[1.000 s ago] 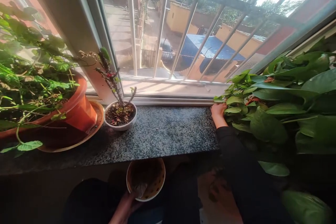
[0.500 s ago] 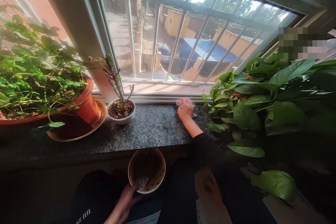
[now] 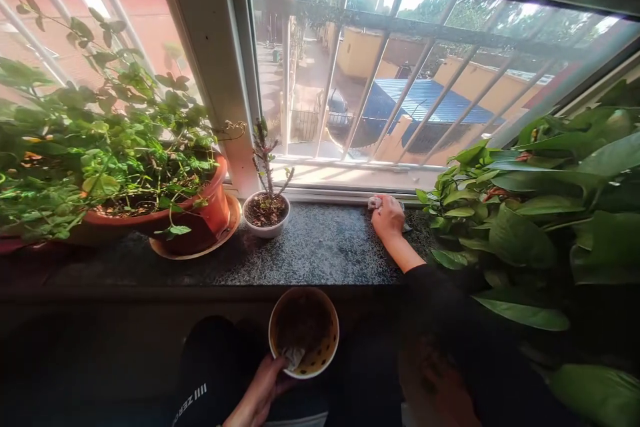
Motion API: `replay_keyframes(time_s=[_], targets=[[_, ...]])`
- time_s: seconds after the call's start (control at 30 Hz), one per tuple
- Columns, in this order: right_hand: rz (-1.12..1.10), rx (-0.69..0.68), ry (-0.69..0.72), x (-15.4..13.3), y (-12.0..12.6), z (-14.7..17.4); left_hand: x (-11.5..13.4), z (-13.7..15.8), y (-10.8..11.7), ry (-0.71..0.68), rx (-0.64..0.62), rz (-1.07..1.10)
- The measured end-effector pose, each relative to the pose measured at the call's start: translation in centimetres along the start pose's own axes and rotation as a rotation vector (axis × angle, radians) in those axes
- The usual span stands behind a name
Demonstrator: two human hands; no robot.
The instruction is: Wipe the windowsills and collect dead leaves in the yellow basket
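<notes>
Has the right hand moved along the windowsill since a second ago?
Yes. The right hand, holding a cloth, has slid left along the sill, away from the big leafy plant it was touching, towards the small white pot.

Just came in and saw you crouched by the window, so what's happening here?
A person sits at a stone windowsill among potted plants. The right hand presses a small cloth onto the sill near the window frame, beside the big leafy plant. The left hand holds a yellow bowl below the sill, pinching a scrap at its rim. A small white pot stands nearby.
</notes>
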State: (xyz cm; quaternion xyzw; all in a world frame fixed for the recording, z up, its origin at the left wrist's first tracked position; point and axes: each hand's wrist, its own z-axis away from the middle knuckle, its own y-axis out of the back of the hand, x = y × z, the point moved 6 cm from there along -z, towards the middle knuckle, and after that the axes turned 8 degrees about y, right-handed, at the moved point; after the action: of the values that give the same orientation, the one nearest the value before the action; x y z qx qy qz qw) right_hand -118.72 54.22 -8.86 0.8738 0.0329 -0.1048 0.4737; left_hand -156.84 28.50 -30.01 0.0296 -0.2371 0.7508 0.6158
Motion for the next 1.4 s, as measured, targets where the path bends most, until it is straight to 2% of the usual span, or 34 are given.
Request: replay_keyframes(time_s=[0.1, 0.23, 0.33, 0.4, 0.5, 0.57, 0.7, 0.8, 0.9, 1.07, 1.17, 1.27, 1.4], targets=[[-0.127, -0.027, 0.132, -5.9, -1.4, 0.0, -0.1, -0.8, 0.1, 0.008, -0.028, -0.009], [-0.263, -0.068, 0.230, -12.3, -3.3, -0.3, -0.2, -1.0, 0.7, -0.001, -0.029, 0.003], [-0.328, -0.096, 0.300, -15.7, -4.3, -0.5, -0.1, -0.6, 1.2, -0.018, -0.018, 0.013], [-0.366, -0.118, 0.350, -16.9, -4.5, -0.7, 0.0, -0.1, 1.2, -0.031, -0.014, 0.008], [-0.448, -0.179, 0.472, -16.8, -3.9, -0.5, 0.1, 0.8, 1.0, -0.039, -0.018, 0.001], [-0.484, -0.205, 0.535, -15.1, -3.4, -0.2, 0.0, 1.3, 0.8, -0.043, -0.027, 0.032], [-0.458, -0.176, 0.431, -9.8, -3.2, 0.0, -0.1, 1.6, 0.9, -0.069, -0.050, 0.118], [-0.446, -0.159, 0.374, -8.4, -3.7, -0.1, 0.0, 1.3, 1.1, -0.058, -0.053, 0.132], [-0.463, -0.173, 0.444, -11.0, -4.5, -0.5, 0.5, 0.9, 0.9, -0.031, -0.063, 0.094], [-0.529, -0.248, 0.582, -18.5, -6.5, -1.8, 1.1, 0.4, 0.7, -0.008, -0.041, 0.067], [-0.581, -0.307, 0.639, -20.2, -6.9, -2.2, 1.1, 0.1, 1.0, -0.021, -0.005, 0.077], [-0.626, -0.412, 0.677, -18.1, -6.2, -1.8, 0.8, 0.0, 1.6, -0.037, 0.041, 0.087], [-0.586, -0.439, 0.517, -11.7, -4.2, -1.2, 1.0, 0.7, 1.8, -0.063, 0.068, 0.063]])
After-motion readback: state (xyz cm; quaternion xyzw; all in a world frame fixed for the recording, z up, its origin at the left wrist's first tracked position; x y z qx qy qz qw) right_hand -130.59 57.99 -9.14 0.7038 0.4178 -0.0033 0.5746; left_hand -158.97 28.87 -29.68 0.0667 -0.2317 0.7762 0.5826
